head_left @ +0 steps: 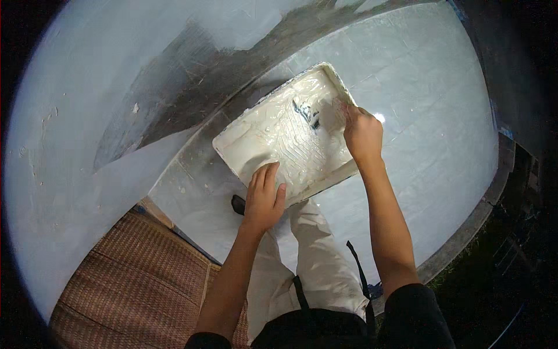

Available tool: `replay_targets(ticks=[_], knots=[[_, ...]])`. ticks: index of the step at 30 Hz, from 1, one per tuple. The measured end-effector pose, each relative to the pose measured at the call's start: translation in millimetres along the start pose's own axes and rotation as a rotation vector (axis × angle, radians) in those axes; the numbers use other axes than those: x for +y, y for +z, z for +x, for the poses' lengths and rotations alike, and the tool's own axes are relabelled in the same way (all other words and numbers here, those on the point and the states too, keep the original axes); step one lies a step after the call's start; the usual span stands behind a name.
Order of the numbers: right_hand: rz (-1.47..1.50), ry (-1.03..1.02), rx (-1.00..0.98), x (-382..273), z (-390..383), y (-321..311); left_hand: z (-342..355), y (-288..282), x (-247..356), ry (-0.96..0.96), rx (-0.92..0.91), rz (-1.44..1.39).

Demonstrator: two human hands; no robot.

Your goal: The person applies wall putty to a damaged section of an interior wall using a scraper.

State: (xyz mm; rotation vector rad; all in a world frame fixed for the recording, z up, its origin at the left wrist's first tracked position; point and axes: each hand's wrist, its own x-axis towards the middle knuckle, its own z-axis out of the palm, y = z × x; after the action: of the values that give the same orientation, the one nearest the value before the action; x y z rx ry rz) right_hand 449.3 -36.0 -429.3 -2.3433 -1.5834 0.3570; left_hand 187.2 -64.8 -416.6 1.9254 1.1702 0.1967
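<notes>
So the paint tray [229, 142] was right in the middle, between the person's 2 hands and in front of their legs. It was a shallow rectangle with rounded corners and a paint-crusted rim. Thick, glossy cream paint [256, 139] coated the inside, smeared and lumpy, with diagonal ridges showing through and a few dark blue streaks toward the far side.

The right hand [364, 131] had its fingers curled tight around the right rim. The left hand [265, 195] lay over the near left edge, fingers together and thumb apart; couldn't tell if it was actually gripping.

Underneath was a smooth grey floor [430, 116] with faint joint lines. Off left, a pale wall [75, 104] had a rough, darker grey patch, and nearer on the left was some coarse brown woven matting [145, 279].
</notes>
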Motion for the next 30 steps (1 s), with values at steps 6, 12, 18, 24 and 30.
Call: replay_targets(ticks=[6, 12, 18, 24, 30], knots=[[0.008, 0.020, -0.032, 13, 1, 10, -1, 0, 0, 0.008, 0.007, -0.007], [0.149, 0.019, -0.041, 11, 5, 2, -7, -3, 0, -0.015, 0.032, 0.003], [0.214, 0.065, -0.070, 18, 5, 9, -8, -4, 6, -0.030, 0.075, 0.019], [0.613, 0.182, -0.119, 22, -1, 11, -18, -18, 21, -0.049, 0.122, 0.018], [1.255, 0.511, -0.275, 23, -16, 3, -34, -32, 26, -0.037, 0.159, 0.048]])
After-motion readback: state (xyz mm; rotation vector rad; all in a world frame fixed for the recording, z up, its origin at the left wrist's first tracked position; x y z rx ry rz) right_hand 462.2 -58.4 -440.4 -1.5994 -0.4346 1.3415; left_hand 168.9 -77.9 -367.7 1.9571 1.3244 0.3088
